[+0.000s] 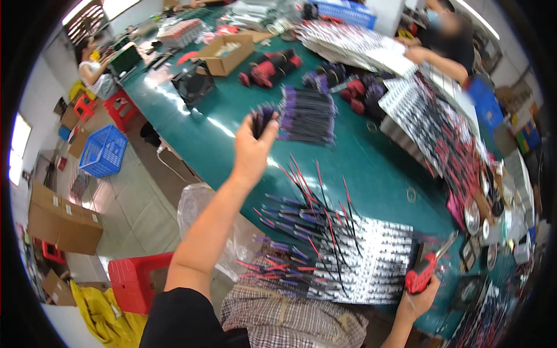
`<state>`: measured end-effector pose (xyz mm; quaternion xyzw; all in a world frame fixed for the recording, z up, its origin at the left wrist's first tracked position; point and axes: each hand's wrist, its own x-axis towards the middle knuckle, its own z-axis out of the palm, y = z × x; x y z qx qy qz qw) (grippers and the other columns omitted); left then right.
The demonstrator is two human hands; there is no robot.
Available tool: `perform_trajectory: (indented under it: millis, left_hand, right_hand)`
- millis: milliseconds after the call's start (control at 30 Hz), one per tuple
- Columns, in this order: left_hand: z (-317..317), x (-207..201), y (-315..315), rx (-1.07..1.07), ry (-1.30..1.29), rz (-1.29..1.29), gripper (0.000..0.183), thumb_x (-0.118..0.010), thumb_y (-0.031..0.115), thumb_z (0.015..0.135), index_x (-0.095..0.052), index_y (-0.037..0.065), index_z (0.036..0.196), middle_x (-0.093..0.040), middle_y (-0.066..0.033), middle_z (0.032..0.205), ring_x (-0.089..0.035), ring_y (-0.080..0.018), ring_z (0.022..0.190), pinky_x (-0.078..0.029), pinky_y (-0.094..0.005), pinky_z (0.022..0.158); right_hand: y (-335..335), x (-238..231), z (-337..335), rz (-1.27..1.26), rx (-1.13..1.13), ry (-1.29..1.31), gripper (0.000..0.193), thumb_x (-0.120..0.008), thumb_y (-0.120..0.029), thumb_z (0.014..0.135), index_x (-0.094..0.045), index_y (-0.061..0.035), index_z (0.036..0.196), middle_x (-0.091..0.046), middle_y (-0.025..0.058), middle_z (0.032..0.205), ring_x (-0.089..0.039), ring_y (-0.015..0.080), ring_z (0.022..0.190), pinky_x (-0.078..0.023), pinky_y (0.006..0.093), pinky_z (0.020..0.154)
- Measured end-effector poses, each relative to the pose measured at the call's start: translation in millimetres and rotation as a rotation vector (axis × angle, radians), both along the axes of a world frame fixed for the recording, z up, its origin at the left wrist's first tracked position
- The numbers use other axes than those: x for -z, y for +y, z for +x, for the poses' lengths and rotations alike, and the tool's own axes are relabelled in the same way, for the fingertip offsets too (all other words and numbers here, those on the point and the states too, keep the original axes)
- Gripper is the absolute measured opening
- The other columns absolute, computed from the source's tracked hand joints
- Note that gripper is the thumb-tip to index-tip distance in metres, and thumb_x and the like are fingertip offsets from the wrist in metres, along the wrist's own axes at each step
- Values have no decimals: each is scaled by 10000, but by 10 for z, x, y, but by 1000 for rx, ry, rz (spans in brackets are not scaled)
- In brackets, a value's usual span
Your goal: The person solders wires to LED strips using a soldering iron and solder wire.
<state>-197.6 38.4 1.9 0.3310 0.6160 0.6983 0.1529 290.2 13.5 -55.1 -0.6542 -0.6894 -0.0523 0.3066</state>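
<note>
I am seeing green worktop (371, 174), smooth, glossy, catching glare. My left hand (252, 152) is reaching out over worktop, fingers closing around small bundle of thin dark purple-tipped sticks (263, 119), holding it raised just beside larger flat pile of same sticks (307, 114). My right hand (419, 298) is gripping red tool (421, 277) at worktop's near edge, right of shiny silver-and-black printed cards (371, 261) with loose red and black sticks fanning across them.

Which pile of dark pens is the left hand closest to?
The far pile of dark pens, lying just right of the raised left hand, which grips a small bunch. The near pile fans out over silver cards by the person's lap.
</note>
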Motion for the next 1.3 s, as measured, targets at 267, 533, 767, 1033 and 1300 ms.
perform_trajectory:
  millis: [267, 533, 767, 1033, 1300]
  left_hand:
    - [867, -1034, -838, -6, 210, -254, 122, -748, 141, 917, -712, 32, 957, -614, 38, 766, -642, -93, 734, -511, -271, 678]
    - [2189, -806, -1160, 836, 612, -345, 422, -740, -51, 631, -684, 70, 1032, -645, -72, 810, -660, -244, 689, -507, -344, 559]
    - [2878, -821, -1245, 921, 954, -246, 261, -668, 197, 729, -648, 123, 979, -553, -4, 781, -587, -118, 583, -432, -278, 451]
    - [3059, -985, -1402, 1151, 853, -139, 127, -621, 197, 752, -520, 121, 742, -487, -14, 677, -560, -150, 562, -444, -287, 454]
    - [2791, -270, -649, 471, 1238, -451, 104, -603, 156, 828, -513, 106, 845, -552, -34, 748, -619, -112, 537, -470, -265, 414]
  right_hand:
    - [101, -121, -104, 7, -67, 31, 601, -858, -37, 649, -558, -31, 1169, -595, 139, 1030, -607, 360, 939, -488, 400, 825]
    - [14, -217, -36, -16, -97, 173, 629, -813, 61, 635, -540, -11, 1198, -590, 141, 1070, -609, 331, 950, -489, 366, 849]
    - [-221, -429, 123, -64, -96, 389, 521, -753, 22, 845, -499, 0, 1299, -588, 76, 1128, -589, 155, 998, -482, 284, 906]
    - [-158, -322, 149, -87, -78, 363, 455, -737, -18, 902, -499, 5, 1289, -601, 80, 1139, -597, 131, 994, -479, 266, 908]
    - [-50, -216, 103, -87, -59, 281, 586, -869, -126, 783, -550, 0, 1258, -629, 103, 1128, -610, 189, 989, -486, 309, 908]
